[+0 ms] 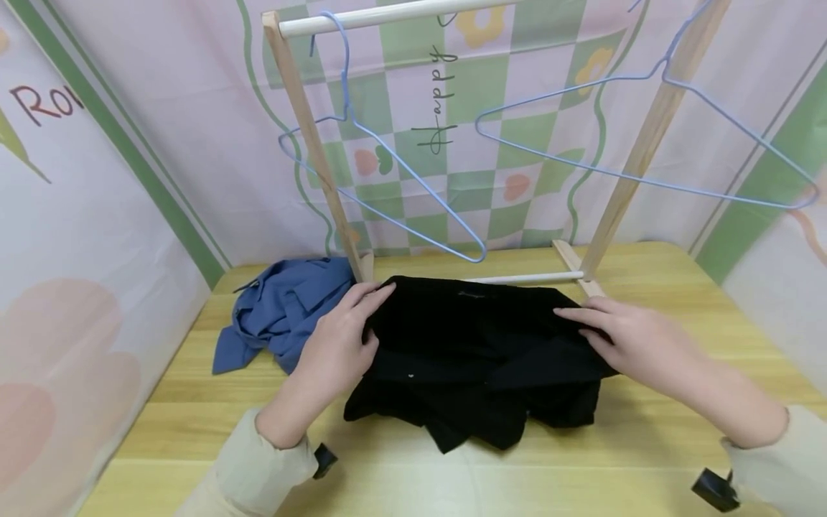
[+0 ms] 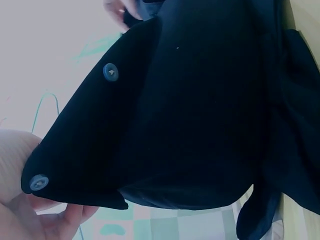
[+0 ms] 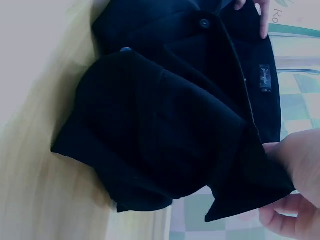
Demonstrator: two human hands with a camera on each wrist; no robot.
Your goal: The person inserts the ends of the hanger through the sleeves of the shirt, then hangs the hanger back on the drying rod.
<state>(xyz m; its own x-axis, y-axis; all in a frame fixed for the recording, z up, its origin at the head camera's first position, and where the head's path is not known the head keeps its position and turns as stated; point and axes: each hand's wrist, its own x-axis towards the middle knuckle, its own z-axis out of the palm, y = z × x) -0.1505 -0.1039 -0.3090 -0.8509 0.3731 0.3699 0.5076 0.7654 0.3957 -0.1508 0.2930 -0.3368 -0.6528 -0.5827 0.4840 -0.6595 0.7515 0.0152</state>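
A black garment [image 1: 465,359] with buttons is held up by its upper edge over the wooden table, its lower part hanging in loose folds. My left hand [image 1: 339,337] grips the left end of that edge, thumb on the near side and fingers over the back. At the opposite end, my right hand [image 1: 629,334] pinches the cloth between thumb and fingers. Round dark buttons [image 2: 111,72] show along the front in the left wrist view. Inside the back edge, a small label [image 3: 265,78] is visible in the right wrist view.
A crumpled blue garment [image 1: 291,309] lies left of the black one. Behind stands a wooden rack with a white top rail [image 1: 388,13]. Two blue wire hangers hang there, a left hanger [image 1: 420,183] and a right hanger [image 1: 568,161]. Patterned cloth [image 1: 426,208] forms the backdrop.
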